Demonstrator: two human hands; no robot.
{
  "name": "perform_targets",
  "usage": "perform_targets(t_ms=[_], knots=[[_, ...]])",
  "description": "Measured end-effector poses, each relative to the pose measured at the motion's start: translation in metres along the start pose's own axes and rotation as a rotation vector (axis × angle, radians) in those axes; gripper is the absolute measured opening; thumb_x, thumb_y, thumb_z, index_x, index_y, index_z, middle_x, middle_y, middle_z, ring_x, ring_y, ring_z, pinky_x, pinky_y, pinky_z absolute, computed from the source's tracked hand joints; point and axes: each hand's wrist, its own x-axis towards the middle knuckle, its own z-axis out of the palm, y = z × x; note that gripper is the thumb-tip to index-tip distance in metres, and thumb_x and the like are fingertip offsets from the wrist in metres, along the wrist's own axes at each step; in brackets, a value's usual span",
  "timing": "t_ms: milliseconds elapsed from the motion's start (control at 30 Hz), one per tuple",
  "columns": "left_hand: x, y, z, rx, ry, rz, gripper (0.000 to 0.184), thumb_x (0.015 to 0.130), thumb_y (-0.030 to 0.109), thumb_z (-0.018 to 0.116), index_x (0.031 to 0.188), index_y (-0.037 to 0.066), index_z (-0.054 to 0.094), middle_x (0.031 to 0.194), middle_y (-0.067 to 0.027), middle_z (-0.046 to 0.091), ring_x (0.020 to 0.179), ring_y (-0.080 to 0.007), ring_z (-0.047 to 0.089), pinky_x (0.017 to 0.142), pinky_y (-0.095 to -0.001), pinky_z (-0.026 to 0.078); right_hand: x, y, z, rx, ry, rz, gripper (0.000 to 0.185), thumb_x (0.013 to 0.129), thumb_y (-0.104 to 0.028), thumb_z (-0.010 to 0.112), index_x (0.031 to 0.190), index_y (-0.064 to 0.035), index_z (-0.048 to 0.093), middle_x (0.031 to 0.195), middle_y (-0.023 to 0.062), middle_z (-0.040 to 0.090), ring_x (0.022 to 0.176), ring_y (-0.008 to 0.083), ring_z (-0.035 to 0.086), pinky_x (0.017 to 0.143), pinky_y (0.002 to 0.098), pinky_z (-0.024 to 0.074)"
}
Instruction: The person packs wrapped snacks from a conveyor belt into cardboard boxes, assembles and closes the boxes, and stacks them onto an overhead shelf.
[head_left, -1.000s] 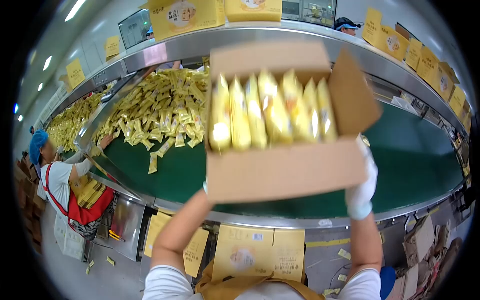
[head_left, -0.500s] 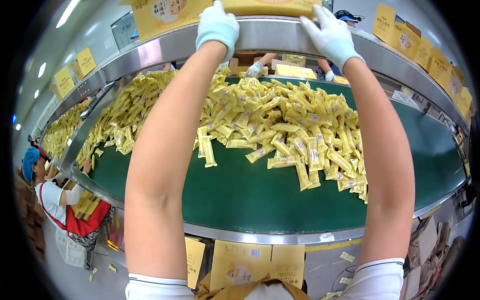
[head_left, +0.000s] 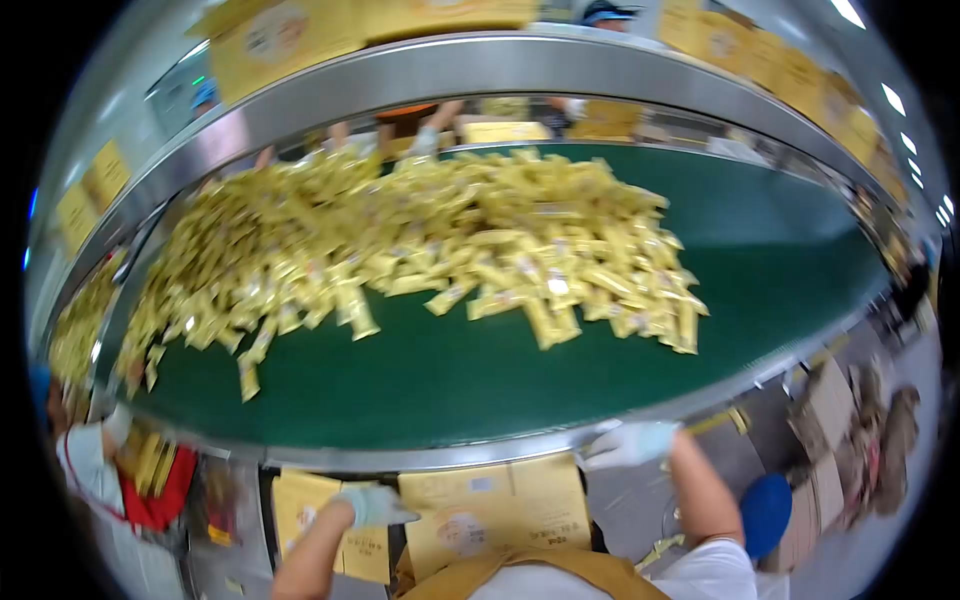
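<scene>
My left hand [head_left: 375, 505], in a white and pale green glove, is low in front of me, at the left edge of a flat yellow carton [head_left: 490, 510]. Its fingers point right over the carton and look stretched out, though blurred. On the other side, my right hand [head_left: 630, 443] is by the carton's upper right corner, close to the metal rim of the conveyor. Those gloved fingers reach left and are apart; no held object shows. Further flat yellow cartons [head_left: 300, 505] stand to the left, partly behind my left forearm.
A pile of yellow wrapped snack packets [head_left: 430, 230] lies on the green conveyor belt [head_left: 400, 400]. Above it runs a metal shelf [head_left: 450, 75] bearing yellow boxes [head_left: 285, 45]. A co-worker [head_left: 90, 465] is at the left. A blue stool [head_left: 767, 515] and brown cardboard [head_left: 830, 400] are at right.
Both my hands have left the yellow box on the upper shelf and come down to the carton at my waist. The view has shifted, and the blue stool now shows.
</scene>
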Motion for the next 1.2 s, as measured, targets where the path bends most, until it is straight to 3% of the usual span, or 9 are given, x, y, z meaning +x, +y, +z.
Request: perform_targets(t_ms=[67,167,233,300,567,600,833,1000,1200], knots=[[0.052,-0.049,0.066,-0.115,0.284,-0.147,0.075,0.092,0.067,0.051,0.129,0.003,0.064,0.129,-0.0226,0.065,0.12,-0.0419,0.06,0.101,-0.0445,0.048,0.014,0.005,0.055,0.093,-0.078,0.411,0.076,0.095,-0.067,0.048,0.135,-0.0028,0.061,0.136,0.0245,0.06,0.126,0.0371,0.058,0.109,0.0421,0.0427],[0.127,-0.072,0.144,-0.533,1.092,-0.063,0.062,0.093,0.058,0.056,0.121,0.003,0.067,0.118,-0.0236,0.068,0.105,-0.0427,0.066,0.091,-0.0458,0.052,0.079,0.035,0.157,0.307,0.492,0.56,0.099,0.087,-0.073,0.052,0.138,0.0112,0.048,0.14,0.0324,0.052,0.128,0.0434,0.053,0.112,0.0445,0.0382],[0.124,-0.051,0.125,-0.873,0.692,-0.158,0.099,0.093,0.074,0.048,0.153,-0.004,0.035,0.154,-0.0172,0.044,0.141,-0.027,0.041,0.117,-0.0374,0.033,0.062,-0.035,0.152,0.557,0.735,0.545,0.091,0.085,-0.071,0.057,0.124,0.0106,0.053,0.134,0.0335,0.054,0.124,0.0433,0.055,0.108,0.047,0.0403],[0.108,-0.028,0.13,-0.966,0.879,-0.053,0.088,0.095,0.067,0.054,0.146,-0.005,0.046,0.147,-0.0199,0.051,0.125,-0.0296,0.053,0.104,-0.0386,0.047,0.086,-0.03,0.176,0.51,0.853,0.618,0.091,0.085,-0.065,0.063,0.131,0.0114,0.043,0.137,0.0334,0.048,0.127,0.0449,0.051,0.108,0.0473,0.04],[0.021,-0.007,0.119,-1.525,1.093,0.237,0.046,0.108,0.03,0.038,0.127,-0.007,0.057,0.124,-0.0201,0.061,0.108,-0.0294,0.058,0.095,-0.0413,0.05,0.023,-0.101,0.163,0.796,1.264,0.31,0.085,0.092,-0.057,0.059,0.144,0.0053,0.036,0.144,0.0305,0.045,0.135,0.0397,0.046,0.112,0.0424,0.0373],[-0.019,0.033,0.105,-1.6,1.1,0.396,0.059,0.108,0.04,0.036,0.146,-0.005,0.041,0.147,-0.0197,0.046,0.132,-0.0322,0.045,0.114,-0.0431,0.035,-0.024,-0.141,0.138,0.914,1.205,0.319,0.073,0.096,-0.049,0.059,0.145,0.0015,0.038,0.143,0.0242,0.05,0.136,0.0336,0.047,0.112,0.0405,0.0377],[-0.066,0.089,0.107,-0.679,0.623,1.176,0.057,0.103,0.035,0.052,0.142,-0.005,0.049,0.144,-0.0207,0.053,0.132,-0.0312,0.051,0.111,-0.0422,0.041,-0.016,-0.098,0.123,0.711,1.593,0.027,0.068,0.106,-0.043,0.043,0.152,0.0053,0.028,0.151,0.0269,0.042,0.144,0.0334,0.039,0.118,0.036,0.0294],[-0.028,0.07,0.115,-0.79,0.407,1.018,0.041,0.098,0.014,0.057,0.134,-0.004,0.058,0.139,-0.0235,0.058,0.132,-0.0341,0.054,0.113,-0.0457,0.04,-0.013,-0.116,0.141,0.683,1.699,0.118,0.066,0.109,-0.038,0.037,0.153,0.0098,0.024,0.156,0.0292,0.036,0.148,0.035,0.034,0.119,0.0353,0.0279],[-0.076,0.106,0.085,-0.167,0.875,1.284,0.023,0.092,0.006,0.06,0.108,-0.003,0.074,0.129,-0.0248,0.065,0.122,-0.0375,0.062,0.107,-0.0458,0.046,-0.01,-0.121,0.154,0.667,1.759,0.114,0.064,0.108,-0.034,0.039,0.152,0.0104,0.026,0.155,0.0292,0.037,0.146,0.0344,0.037,0.117,0.0346,0.0314]])
